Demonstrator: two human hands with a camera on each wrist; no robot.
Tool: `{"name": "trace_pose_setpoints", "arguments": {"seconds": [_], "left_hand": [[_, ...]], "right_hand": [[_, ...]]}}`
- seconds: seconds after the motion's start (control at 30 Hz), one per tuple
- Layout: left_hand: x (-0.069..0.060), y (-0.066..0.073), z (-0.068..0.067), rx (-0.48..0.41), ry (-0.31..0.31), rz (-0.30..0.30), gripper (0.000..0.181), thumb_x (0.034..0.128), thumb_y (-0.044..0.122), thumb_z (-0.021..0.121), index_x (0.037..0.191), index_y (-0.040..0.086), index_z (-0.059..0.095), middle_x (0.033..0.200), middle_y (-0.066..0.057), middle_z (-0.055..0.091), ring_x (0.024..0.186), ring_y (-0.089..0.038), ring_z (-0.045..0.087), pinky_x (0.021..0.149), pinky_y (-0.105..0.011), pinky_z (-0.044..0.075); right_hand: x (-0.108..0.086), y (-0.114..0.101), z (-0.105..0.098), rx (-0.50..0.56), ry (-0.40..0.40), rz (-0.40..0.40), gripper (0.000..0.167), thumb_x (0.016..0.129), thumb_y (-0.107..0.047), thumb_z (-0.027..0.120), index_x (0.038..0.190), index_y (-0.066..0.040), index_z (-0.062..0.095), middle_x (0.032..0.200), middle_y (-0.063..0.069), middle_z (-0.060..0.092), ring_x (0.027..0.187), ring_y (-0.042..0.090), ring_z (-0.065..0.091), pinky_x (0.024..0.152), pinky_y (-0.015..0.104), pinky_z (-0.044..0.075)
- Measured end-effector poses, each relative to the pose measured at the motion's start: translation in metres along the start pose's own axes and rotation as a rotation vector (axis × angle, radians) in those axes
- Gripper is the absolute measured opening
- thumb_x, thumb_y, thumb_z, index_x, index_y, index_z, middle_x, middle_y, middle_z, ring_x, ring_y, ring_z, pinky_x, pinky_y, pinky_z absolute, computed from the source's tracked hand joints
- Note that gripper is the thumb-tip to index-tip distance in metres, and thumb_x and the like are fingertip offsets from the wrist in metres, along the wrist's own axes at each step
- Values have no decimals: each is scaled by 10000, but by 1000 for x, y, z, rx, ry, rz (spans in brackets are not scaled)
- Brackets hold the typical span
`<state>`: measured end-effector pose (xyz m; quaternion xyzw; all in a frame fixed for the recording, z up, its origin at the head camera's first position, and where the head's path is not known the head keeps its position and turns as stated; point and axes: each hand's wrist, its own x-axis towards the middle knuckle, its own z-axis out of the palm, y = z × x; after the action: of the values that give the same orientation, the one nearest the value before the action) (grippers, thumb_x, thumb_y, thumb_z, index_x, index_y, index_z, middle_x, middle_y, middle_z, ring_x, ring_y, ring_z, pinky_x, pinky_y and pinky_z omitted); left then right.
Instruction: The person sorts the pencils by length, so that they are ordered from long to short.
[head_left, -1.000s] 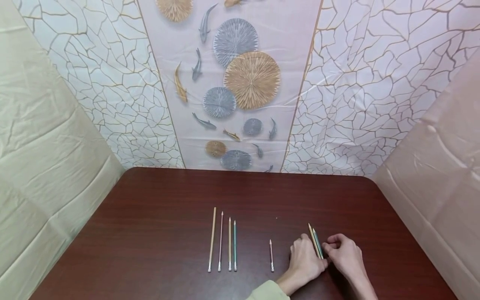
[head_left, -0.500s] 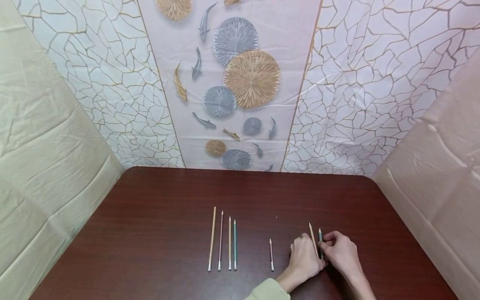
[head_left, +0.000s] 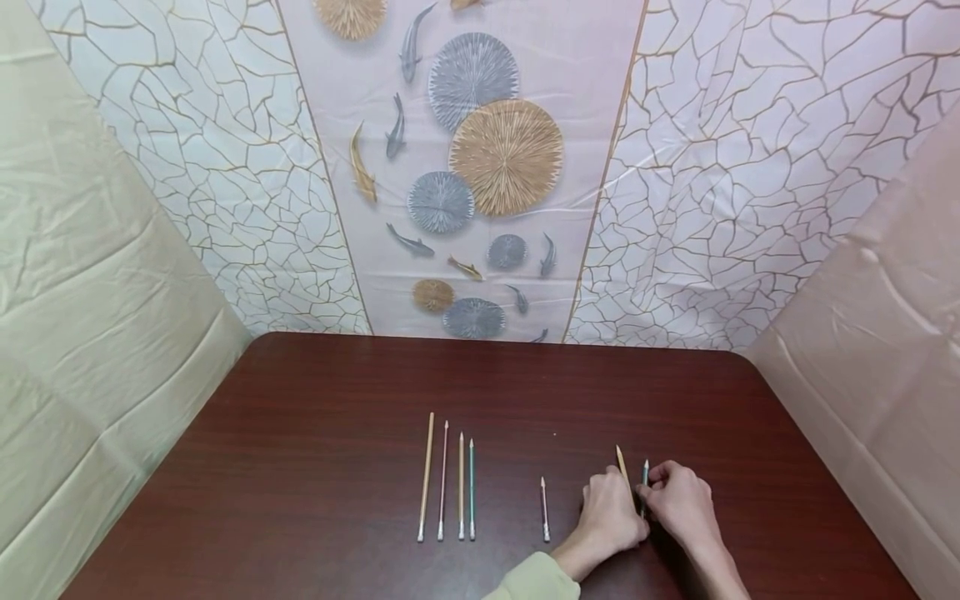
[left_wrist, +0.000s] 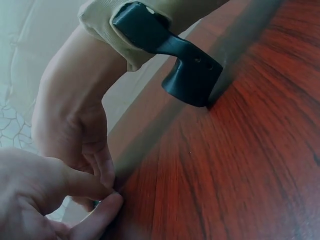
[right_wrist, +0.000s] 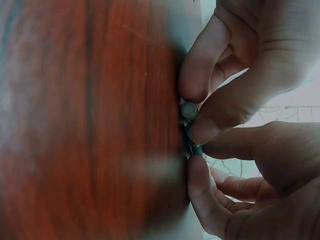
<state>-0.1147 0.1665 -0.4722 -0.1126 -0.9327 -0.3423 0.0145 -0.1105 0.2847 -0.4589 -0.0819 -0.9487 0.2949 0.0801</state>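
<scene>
At the right of the head view, my left hand (head_left: 609,512) pinches the lower part of a yellow pencil (head_left: 622,463), whose point shows beyond the knuckles. My right hand (head_left: 684,504) is close beside it, thumb and finger on a short teal pencil (head_left: 645,473). In the right wrist view a pale pencil end (right_wrist: 189,110) sits between the left hand's fingertips, with the right hand (right_wrist: 280,165) around the teal one just below. The left wrist view has both hands nearly touching, the left (left_wrist: 70,110) above the right (left_wrist: 35,192); the pencils are mostly hidden there.
Several pencils lie upright in a row on the dark red table (head_left: 315,467), among them a long gold one (head_left: 426,477), a pink one (head_left: 443,483) and a teal one (head_left: 472,492). A short pink pencil (head_left: 544,508) lies between this row and my left hand.
The short teal pencil has moved right, away from the yellow one, with my right hand's fingers on it. My left hand has stayed nearly in place.
</scene>
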Motion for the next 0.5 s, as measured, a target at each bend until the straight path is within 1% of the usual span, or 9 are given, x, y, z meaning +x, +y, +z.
{"name": "trace_pose_setpoints", "arguments": {"seconds": [0.1, 0.23, 0.4, 0.5], "left_hand": [[0, 2, 0, 8, -1, 3, 477, 536, 146, 889, 885, 95, 568, 663, -56, 568, 612, -251, 623, 557, -307, 503], [-1, 3, 0, 29, 14, 24, 487, 541, 153, 882, 918, 87, 580, 649, -50, 572, 603, -223, 619, 535, -299, 493], [-1, 3, 0, 3, 17, 15, 401, 570, 141, 829, 851, 126, 543, 629, -51, 553, 598, -226, 614, 526, -307, 487], [-1, 3, 1, -16, 36, 23, 341, 589, 127, 789, 815, 137, 533, 618, -51, 545, 593, -240, 618, 517, -316, 486]], "right_hand": [[1, -1, 0, -9, -1, 6, 217, 787, -129, 769, 845, 36, 642, 686, 32, 627, 702, 317, 615, 685, 529, 479], [1, -2, 1, -14, -6, 12, 204, 766, -124, 761, 832, 29, 644, 716, 89, 642, 731, 376, 629, 676, 551, 481], [1, -4, 1, -11, -6, 24, 162, 745, -109, 736, 802, 10, 642, 730, 122, 647, 748, 414, 630, 669, 563, 480], [0, -4, 1, -10, -4, 24, 151, 741, -107, 729, 794, 6, 644, 726, 119, 647, 749, 417, 631, 670, 566, 480]]}}
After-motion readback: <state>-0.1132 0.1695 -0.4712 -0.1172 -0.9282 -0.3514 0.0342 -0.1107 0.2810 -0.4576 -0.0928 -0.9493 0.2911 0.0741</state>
